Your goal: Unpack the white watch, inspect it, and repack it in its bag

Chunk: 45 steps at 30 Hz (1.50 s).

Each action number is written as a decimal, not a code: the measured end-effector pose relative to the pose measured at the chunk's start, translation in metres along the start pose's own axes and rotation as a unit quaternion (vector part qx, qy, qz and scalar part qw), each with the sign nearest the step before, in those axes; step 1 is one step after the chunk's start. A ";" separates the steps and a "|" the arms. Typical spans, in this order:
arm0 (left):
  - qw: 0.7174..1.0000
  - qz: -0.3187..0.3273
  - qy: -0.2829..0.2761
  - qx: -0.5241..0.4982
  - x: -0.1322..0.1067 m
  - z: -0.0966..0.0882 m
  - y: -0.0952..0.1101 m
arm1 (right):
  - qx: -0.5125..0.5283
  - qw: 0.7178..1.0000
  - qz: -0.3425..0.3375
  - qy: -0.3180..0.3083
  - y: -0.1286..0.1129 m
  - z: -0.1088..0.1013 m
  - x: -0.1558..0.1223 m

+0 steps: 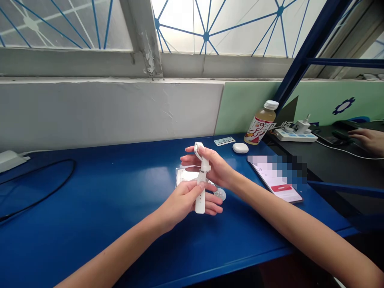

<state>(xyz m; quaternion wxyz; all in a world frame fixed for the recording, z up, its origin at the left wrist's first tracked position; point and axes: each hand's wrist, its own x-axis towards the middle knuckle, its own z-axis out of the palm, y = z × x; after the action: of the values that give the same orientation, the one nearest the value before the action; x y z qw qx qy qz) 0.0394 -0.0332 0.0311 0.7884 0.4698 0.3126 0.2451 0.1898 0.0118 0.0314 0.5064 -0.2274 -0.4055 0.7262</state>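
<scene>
A white watch strap (200, 200) with small holes along its band stands upright in the middle of the view, above the blue table. My left hand (189, 198) pinches its lower part between thumb and fingers, the other fingers stretched out behind it. My right hand (214, 164) grips the upper end, where the strap curls into a loop. Partly hidden behind both hands is a clear plastic packet (179, 176) with something white in it. Close to the left fingertips lies a small round translucent piece (220, 194).
Right of my hands are a white earbud case (240, 148), a small card (225, 141), a bottle (260, 123) and a phone (286, 196). A power strip (295, 135) sits on the neighbouring black desk, near another person's hand (370, 140). A black cable (64, 184) curves across the left side.
</scene>
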 end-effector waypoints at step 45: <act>0.969 0.172 0.053 0.168 -0.003 0.001 -0.005 | -0.098 0.991 -0.026 0.092 0.002 0.010 -0.031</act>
<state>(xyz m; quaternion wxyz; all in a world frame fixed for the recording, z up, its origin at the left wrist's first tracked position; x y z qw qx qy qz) 0.0386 -0.0386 0.0279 0.6264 0.6288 0.3051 0.3453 0.1932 -0.0205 0.0332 0.5358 -0.3314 -0.4322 0.6452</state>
